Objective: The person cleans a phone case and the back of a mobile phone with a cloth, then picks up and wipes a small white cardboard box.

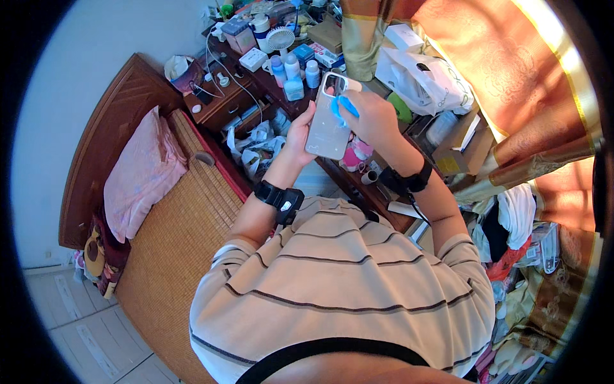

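A smartphone (327, 130) is tilted with its back towards me, the dark camera area at its upper end. It looks to be in a clear case with a pale rim. My left hand (301, 137) grips it along the left edge, thumb upward. In the fingers of my right hand (373, 115) is a bright blue cloth (341, 109), pressed against the phone's back below the camera area. Part of the cloth is hidden by those fingers. Both wrists wear black bands with small devices.
Beyond the phone, a crowded desk holds several bottles (292, 66), a small white fan (280, 38) and boxes. A white plastic bag (417, 79) stands by the orange curtain (484, 53). Left are a nightstand (216, 108) and a bed with a woven mat (177, 254) and pink pillow (141, 177).
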`<state>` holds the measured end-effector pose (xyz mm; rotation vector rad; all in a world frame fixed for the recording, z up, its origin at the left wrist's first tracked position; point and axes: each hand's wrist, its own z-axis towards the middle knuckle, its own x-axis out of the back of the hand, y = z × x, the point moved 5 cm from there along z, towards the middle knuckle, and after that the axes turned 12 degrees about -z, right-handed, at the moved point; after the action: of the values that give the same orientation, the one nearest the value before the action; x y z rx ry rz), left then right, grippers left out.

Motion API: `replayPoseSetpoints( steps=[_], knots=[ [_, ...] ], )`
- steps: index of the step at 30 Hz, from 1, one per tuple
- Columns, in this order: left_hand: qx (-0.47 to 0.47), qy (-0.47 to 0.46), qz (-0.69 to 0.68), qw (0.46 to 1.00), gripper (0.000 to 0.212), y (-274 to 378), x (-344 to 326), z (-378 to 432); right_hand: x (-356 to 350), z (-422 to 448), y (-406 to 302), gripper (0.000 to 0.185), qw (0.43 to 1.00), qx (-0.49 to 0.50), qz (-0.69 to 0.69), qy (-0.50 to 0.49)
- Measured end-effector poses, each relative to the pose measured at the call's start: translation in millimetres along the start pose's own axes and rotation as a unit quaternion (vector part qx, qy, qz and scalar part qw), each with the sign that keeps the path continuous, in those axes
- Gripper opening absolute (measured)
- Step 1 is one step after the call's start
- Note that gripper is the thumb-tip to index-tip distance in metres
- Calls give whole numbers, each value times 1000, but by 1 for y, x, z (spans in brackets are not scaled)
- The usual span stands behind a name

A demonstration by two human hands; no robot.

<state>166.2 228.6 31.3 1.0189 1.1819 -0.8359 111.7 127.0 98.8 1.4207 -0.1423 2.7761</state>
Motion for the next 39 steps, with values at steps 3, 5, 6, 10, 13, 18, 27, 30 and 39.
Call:
replayPoseSetpoints(
  steps=[3, 5, 6, 10, 13, 18, 27, 30, 39],
  knots=[
    [-31, 71, 62, 995, 46, 1, 13, 6, -8, -15, -21, 20, 999, 26, 26, 2],
    [-46, 81, 108, 990, 45, 0, 9, 0, -7, -25, -43, 19, 986, 119, 91, 71],
    [-43, 81, 108, 990, 45, -1, 7, 0, -6, -26, -42, 19, 986, 117, 89, 71],
    [-29, 123, 116, 985, 46, -3, 21, -2, -3, -14, -19, 21, 997, 24, 70, -2],
    [-24, 162, 136, 977, 47, -4, 18, -3, 7, -5, 0, 20, 995, -18, 72, 60],
    [-66, 78, 122, 987, 47, 1, -8, 4, 1, -18, 3, 20, 991, -17, 65, 119],
    [-59, 26, -1, 998, 47, 12, -4, 14, -5, -53, -36, 25, 985, 117, 94, 83],
    [-37, 29, -4, 999, 48, 9, -1, 13, 2, -43, -27, 23, 984, 139, 79, 83],
    [-1, 80, -27, 996, 46, -11, 20, 10, 9, -4, 35, 20, 996, 24, 28, 79]
  ],
)
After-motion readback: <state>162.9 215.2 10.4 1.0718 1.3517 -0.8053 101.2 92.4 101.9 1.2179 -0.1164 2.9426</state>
